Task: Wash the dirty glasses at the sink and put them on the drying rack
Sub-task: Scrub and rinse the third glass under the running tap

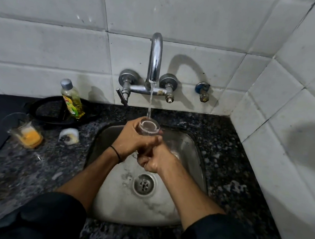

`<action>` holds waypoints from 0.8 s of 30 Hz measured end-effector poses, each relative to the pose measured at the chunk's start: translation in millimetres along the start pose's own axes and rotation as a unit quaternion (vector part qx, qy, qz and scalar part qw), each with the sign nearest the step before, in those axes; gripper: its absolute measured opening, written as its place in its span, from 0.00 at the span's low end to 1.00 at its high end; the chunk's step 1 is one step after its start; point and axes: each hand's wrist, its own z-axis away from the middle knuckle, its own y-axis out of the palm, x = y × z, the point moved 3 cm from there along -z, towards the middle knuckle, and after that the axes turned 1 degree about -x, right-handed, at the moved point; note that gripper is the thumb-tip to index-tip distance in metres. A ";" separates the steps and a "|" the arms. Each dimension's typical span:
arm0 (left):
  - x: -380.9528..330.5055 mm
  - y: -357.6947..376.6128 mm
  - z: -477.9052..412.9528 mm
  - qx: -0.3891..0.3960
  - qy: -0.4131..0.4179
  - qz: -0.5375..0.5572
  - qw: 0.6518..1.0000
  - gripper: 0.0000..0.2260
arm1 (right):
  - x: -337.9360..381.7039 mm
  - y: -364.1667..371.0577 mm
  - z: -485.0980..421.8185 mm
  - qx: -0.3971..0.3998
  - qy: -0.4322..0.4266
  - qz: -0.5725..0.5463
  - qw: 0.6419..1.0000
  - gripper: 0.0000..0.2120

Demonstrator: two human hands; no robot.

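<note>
Mid-frame over the sink, the left hand is wrapped around the glass under the tap's stream, the right hand curled shut around its base just below.

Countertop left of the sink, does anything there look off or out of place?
Yes. A glass with orange residue leans tilted on the counter instead of standing upright. Nothing looks spilled around it.
</note>
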 end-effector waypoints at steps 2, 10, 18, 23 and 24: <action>3.6 5.7 -4.5 -0.052 -0.038 0.039 0.997 0.11 | 1.7 -2.1 3.2 -0.041 -0.031 0.061 0.997 0.20; 20.6 8.6 -20.5 -0.182 -0.208 0.235 0.932 0.22 | 9.4 0.8 5.5 -0.140 -0.384 0.438 0.801 0.22; 13.4 6.6 -2.7 -0.025 -0.288 0.344 0.893 0.23 | 33.4 12.5 24.4 0.036 -0.092 0.332 0.938 0.33; 25.3 -5.0 -4.4 -0.099 -0.324 0.339 0.878 0.19 | 34.5 15.4 26.6 0.103 0.014 0.331 0.938 0.29; 28.8 -6.3 -4.6 -0.140 -0.335 0.312 0.878 0.19 | 33.9 15.3 25.0 0.098 0.001 0.339 0.936 0.27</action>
